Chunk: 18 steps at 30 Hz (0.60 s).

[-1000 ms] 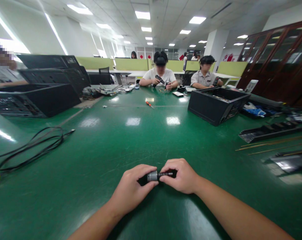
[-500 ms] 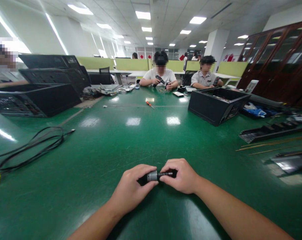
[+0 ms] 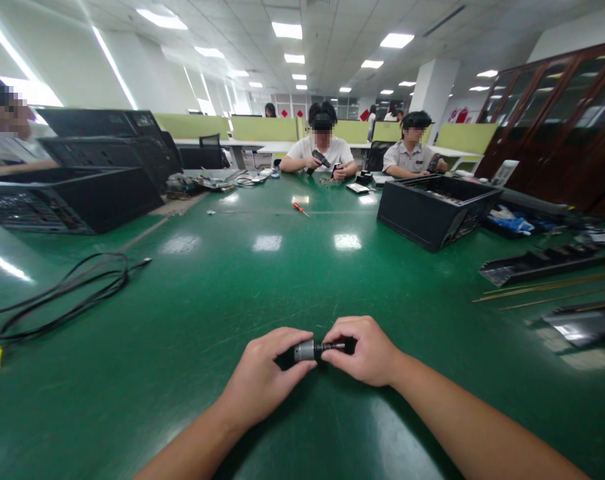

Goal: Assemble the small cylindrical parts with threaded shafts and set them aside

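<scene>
Low in the middle of the head view, my left hand (image 3: 265, 373) grips a small motor-like metal cylinder (image 3: 305, 351) between thumb and fingers. The cylinder is grey and lies level, with its dark end toward my palm. From its right end sticks out a thin, dark ribbed shaft (image 3: 332, 347) with a shiny tip. My right hand (image 3: 363, 352) is closed in a pinch about this shaft, thumb below and fingers above. Both hands are just over the green table (image 3: 242, 287). My curled right fingers hide what lies behind the shaft.
Black cables (image 3: 82, 293) lie at left. Open black computer cases stand at left (image 3: 82, 203) and right (image 3: 427, 213). An orange screwdriver (image 3: 299, 208) lies farther back. Thin rods (image 3: 542, 287) and a dark metal bracket (image 3: 542, 263) are at right. Two people sit opposite; another is at left.
My hands keep the same hold on the cylinder and its shaft, with hardly any shift. At the far left, the person's head has moved slightly.
</scene>
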Tool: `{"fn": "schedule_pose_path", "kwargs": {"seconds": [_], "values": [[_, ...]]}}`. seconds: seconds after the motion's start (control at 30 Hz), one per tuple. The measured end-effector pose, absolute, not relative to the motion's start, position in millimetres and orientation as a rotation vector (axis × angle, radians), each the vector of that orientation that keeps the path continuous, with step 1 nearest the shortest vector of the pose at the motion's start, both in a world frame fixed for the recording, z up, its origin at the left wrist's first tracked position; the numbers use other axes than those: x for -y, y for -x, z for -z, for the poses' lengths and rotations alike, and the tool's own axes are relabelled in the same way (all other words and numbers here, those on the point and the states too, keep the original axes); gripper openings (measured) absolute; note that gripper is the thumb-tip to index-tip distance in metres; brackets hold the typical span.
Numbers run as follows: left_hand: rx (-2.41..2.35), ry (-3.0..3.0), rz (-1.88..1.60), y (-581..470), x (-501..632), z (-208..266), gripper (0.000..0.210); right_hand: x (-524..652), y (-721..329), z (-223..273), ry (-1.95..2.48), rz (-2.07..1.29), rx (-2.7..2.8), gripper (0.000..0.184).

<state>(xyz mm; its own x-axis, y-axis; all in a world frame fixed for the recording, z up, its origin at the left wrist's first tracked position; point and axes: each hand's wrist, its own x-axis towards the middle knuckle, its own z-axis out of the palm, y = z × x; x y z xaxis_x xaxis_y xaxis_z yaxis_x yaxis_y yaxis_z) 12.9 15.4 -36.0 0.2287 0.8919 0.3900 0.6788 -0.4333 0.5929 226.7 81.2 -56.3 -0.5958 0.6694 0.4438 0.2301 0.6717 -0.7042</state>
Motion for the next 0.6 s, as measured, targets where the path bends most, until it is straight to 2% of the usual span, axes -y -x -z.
{"fn": "schedule_pose_path", "kwargs": {"seconds": [0.6], "values": [[-1.481,-2.192,-0.997,-11.7,-17.0,34.5,0.026,-81.2,-226.9,56.5,0.731,-0.795,2.157,0.006]]}}
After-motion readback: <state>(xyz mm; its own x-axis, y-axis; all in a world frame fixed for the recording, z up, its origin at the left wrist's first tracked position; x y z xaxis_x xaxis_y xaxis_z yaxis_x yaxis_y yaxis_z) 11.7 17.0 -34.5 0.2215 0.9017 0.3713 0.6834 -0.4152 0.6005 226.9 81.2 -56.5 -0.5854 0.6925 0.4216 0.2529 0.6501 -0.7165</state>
